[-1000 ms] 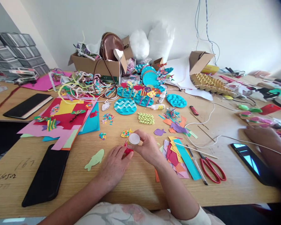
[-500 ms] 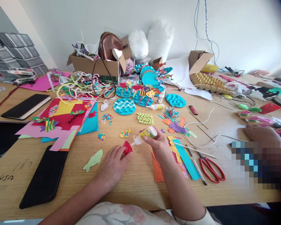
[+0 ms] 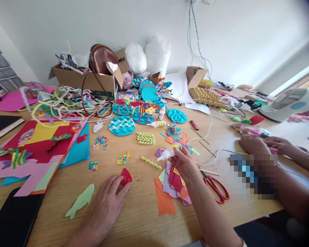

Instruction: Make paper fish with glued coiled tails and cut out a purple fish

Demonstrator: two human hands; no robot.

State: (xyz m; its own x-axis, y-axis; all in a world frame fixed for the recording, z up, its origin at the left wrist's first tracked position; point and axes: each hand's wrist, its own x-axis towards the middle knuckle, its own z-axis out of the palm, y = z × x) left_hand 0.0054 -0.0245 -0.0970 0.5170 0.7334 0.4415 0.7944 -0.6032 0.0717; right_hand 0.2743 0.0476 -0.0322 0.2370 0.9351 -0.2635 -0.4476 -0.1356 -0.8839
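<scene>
Pinching a red paper piece (image 3: 126,176) between thumb and fingertips, the left hand (image 3: 104,202) is resting low over the wooden table (image 3: 139,219). The right hand's (image 3: 185,163) fingers are grasping a glue bottle (image 3: 168,152), and its nozzle is pointing down and leftward, apart from the red piece.

Left of the left fingers, a pale green paper fish (image 3: 81,200) is lying flat; beyond their tips, a dotted yellow fish (image 3: 124,158) is sitting near a wavy green strip (image 3: 150,162). Orange, red and purple paper scraps (image 3: 176,181) are lying beneath and beside the right wrist, and red-handled scissors (image 3: 216,188) are resting to its right. The light wood grain is showing between the two hands.

Farther beyond the fingers, blue wavy ovals (image 3: 122,126) are lying before a cardboard box (image 3: 74,77) that is holding a brown bag (image 3: 103,58). White stuffing bags (image 3: 157,55) are standing against the pale wall (image 3: 92,24), where cables (image 3: 190,34) are hanging. Well to the right of the right fingers, another person's hands (image 3: 254,147) are reaching over the table, partly behind a pixelated patch.
</scene>
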